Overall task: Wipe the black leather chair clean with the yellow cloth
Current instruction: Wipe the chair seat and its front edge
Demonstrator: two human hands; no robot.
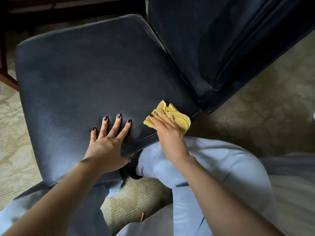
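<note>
1. Nearest the camera, two bare forearms reach forward over bent legs in pale blue trousers, with patterned beige carpet showing between the knees.
2. Just beyond, the left hand lies flat on the seat of the black leather chair. Its fingers are straight and spread, grasping nothing, and its thumb hooks round the seat's near edge.
3. To its right, the right hand presses down on the yellow cloth with extended fingers laid over it, not closed round it.
4. That crumpled cloth sits on the seat's near right corner and spills slightly over the front edge, close to where the seat meets the backrest.
5. Further off, the wide seat looks dull and greyish with faint smears.
6. At the upper right, the darker backrest rises from the seat.
7. Along the far left edge, a reddish wooden furniture leg stands on the carpet.
</note>
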